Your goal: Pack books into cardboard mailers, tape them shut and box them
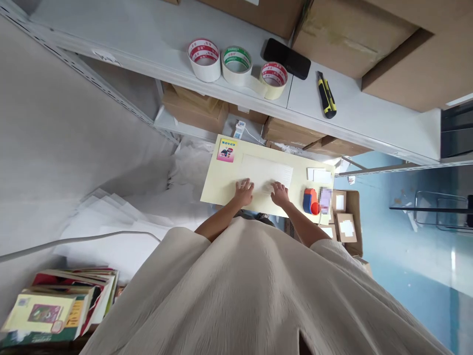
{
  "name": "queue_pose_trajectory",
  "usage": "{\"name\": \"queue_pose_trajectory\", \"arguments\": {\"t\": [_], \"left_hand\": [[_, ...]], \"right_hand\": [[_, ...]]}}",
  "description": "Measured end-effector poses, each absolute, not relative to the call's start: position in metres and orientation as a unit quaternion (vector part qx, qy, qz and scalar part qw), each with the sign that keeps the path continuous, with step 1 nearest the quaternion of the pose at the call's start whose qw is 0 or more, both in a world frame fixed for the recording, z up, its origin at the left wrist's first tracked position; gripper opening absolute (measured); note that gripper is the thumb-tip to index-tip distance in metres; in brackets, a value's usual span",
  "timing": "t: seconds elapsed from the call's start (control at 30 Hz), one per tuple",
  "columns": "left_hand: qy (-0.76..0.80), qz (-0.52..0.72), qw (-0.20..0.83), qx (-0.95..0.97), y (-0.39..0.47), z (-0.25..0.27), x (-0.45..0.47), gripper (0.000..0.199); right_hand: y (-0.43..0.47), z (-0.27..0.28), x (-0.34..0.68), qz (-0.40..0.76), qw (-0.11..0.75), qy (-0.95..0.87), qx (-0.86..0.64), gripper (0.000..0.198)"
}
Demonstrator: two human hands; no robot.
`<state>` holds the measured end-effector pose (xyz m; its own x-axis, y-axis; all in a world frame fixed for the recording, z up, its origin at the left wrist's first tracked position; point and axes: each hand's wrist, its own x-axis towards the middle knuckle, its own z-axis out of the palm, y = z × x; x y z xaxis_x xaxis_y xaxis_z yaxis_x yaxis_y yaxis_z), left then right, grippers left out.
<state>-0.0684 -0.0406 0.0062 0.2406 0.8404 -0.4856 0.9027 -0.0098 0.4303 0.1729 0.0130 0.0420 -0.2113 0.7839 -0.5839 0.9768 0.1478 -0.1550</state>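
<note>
A pale, translucent whitish sheet (268, 170), possibly packing film, lies flat on the cream table (225, 187). My left hand (244, 191) rests at its lower left corner, fingers spread and pointing away from me. At the sheet's near edge on the right, my right hand (280, 193) touches down with its fingers apart and slightly bent. Nothing visible is gripped by either hand. Left of the sheet is a small booklet (226, 151) with a colourful cover. A red and blue tape dispenser (311, 201) stands to the right of my right hand.
White cards (320, 175) lie at the table's right end, near a blurred purple item (325, 199). A shelf (244, 93) beyond holds tape rolls (204, 69), a black phone-like object (287, 58) and a utility knife (326, 96). Cardboard boxes (346, 228) stand right; books (48, 315) lower left.
</note>
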Motion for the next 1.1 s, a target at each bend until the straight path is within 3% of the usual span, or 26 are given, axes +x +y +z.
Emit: {"name": "queue_pose_trajectory", "arguments": {"t": [0.4,0.77,0.97,1.1], "left_hand": [[0.859,0.1,0.277,0.418,0.082,0.029,-0.183,0.052],[0.904,0.103,0.241,0.337,0.106,0.01,-0.186,0.052],[0.894,0.167,0.263,0.323,0.105,0.018,-0.199,0.013],[0.852,0.269,0.286,0.347,0.099,0.027,-0.182,0.013]], "right_hand": [[0.003,0.053,0.169,-0.251,0.183,0.722,0.619,0.067],[-0.016,0.063,0.184,-0.258,0.2,0.689,0.647,0.065],[-0.023,0.056,0.19,-0.269,0.195,0.67,0.664,0.063],[-0.023,0.05,0.194,-0.274,0.151,0.66,0.683,0.062]]}}
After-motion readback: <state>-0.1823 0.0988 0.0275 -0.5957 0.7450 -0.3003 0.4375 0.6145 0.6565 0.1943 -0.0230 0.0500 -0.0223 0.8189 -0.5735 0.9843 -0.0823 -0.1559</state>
